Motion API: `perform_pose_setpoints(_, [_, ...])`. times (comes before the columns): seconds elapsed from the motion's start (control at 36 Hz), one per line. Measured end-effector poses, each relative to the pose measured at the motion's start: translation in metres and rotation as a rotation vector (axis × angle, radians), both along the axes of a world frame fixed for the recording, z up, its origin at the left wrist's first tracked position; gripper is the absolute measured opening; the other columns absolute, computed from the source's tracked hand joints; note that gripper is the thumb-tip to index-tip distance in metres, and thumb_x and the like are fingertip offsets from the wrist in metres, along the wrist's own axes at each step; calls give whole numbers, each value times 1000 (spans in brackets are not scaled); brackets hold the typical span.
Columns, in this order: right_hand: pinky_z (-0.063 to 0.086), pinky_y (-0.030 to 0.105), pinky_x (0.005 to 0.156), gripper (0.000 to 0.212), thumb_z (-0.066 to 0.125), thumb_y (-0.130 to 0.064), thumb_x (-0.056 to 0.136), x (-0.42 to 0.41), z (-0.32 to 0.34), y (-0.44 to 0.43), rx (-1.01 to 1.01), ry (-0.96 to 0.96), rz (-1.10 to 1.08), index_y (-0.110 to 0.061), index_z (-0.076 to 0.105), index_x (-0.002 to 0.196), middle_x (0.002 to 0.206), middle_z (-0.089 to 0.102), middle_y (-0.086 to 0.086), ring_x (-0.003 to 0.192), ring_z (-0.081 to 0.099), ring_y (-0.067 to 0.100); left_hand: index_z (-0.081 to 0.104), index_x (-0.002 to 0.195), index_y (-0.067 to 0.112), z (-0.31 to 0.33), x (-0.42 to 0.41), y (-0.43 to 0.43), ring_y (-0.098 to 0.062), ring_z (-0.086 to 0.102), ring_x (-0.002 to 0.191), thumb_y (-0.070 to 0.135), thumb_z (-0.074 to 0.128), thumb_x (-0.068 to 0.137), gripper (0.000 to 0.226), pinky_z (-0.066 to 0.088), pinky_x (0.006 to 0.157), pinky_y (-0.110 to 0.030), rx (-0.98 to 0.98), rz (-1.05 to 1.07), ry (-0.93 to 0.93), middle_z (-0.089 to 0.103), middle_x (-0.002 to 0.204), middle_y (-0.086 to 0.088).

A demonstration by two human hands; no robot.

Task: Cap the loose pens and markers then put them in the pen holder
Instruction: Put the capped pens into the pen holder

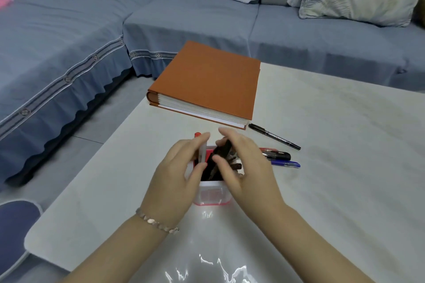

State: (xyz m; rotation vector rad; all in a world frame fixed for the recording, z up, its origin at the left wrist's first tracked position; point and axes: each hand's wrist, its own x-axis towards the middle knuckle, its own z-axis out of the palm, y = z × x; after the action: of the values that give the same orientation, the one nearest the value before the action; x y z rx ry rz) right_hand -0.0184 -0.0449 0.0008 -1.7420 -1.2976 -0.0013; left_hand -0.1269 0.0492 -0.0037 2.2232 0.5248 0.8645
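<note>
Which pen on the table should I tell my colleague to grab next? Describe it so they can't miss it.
Start at the orange book. By its near right corner lies a thin black marker, alone on the white table. Unlike the pen cluster nearer the right hand, it has white lettering.

The holder (211,197) is sitting at centre frame on the table (333,167); the book (207,80) is lying above it, three pens (281,159) lying right, the marker (274,136) above them.

White glossy surface (322,190), glare at near edge. On it: thick orange book (207,80) at far left corner, lying flat; pen holder (211,195) mid-surface, upright; black marker (274,136) just right of the book; cluster of three pens (281,159) nearer, right of the holder.
</note>
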Motion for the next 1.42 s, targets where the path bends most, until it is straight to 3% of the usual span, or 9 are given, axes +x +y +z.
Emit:
perform_pose_setpoints(0.14, [29,31,109,35,42,-26,94,3,-30,-10,-21,-325,48,-11,46,125,133,51,6,131,35,20,49,122,25,-13,-5,-2,-10,40,116,25,51,80,42,25,101,-6,129,126,7,38,126,3])
perform_pose_setpoints(0.31, [35,19,99,32,40,-32,93,38,-19,-28,99,-8,-117,-18,55,117,122,53,-8,115,48,10,20,119,62,-8,-9,-5,9,27,127,39,64,76,66,28,105,-17,-300,2,136,25,140,18])
perform_pose_setpoints(0.39, [27,11,97,29,54,-11,86,76,-34,-36,-205,-28,-303,-9,60,115,120,59,8,115,49,21,2,120,61,-13,-9,-7,13,29,119,26,72,73,91,29,93,-7,-490,-22,198,20,135,28])
perform_pose_setpoints(0.5, [34,32,100,45,63,-13,81,105,-53,-52,-651,-125,-283,-9,52,125,128,56,9,119,47,29,19,136,33,-20,-5,-7,40,35,84,9,71,72,86,34,64,9,-658,-29,131,30,132,23])
perform_pose_setpoints(0.72, [45,41,83,34,51,-27,89,108,-68,-61,-901,-368,-178,-7,51,116,112,52,12,102,48,32,33,109,48,-18,-5,-9,36,43,82,6,71,72,68,39,59,5,-671,-36,33,41,108,36])
perform_pose_setpoints(0.92, [36,30,67,20,40,-23,92,89,-62,-79,-915,-274,-55,-18,42,111,106,51,2,88,50,23,35,106,54,-21,-3,-7,30,48,89,10,74,69,70,44,63,0,-681,-28,35,44,113,34])
perform_pose_setpoints(1.08, [37,14,59,6,45,-43,89,84,6,-76,-399,157,-120,-46,41,92,65,52,-10,61,49,10,38,105,55,-22,-4,-4,23,50,96,11,75,67,68,46,70,-1,-654,-30,49,45,117,30])
perform_pose_setpoints(1.25, [42,16,73,40,12,-63,85,62,78,-56,-468,-116,59,-60,47,104,86,61,-16,84,54,2,38,107,55,-22,-4,-3,7,51,107,14,76,67,68,48,72,-3,-651,-17,62,48,123,23])
perform_pose_setpoints(1.42, [25,23,46,57,8,-61,81,41,89,-30,-708,-651,-10,-39,46,118,90,33,-3,64,41,20,40,110,52,-25,-4,-2,12,53,102,13,76,66,69,48,71,-4,-672,-26,56,51,125,14])
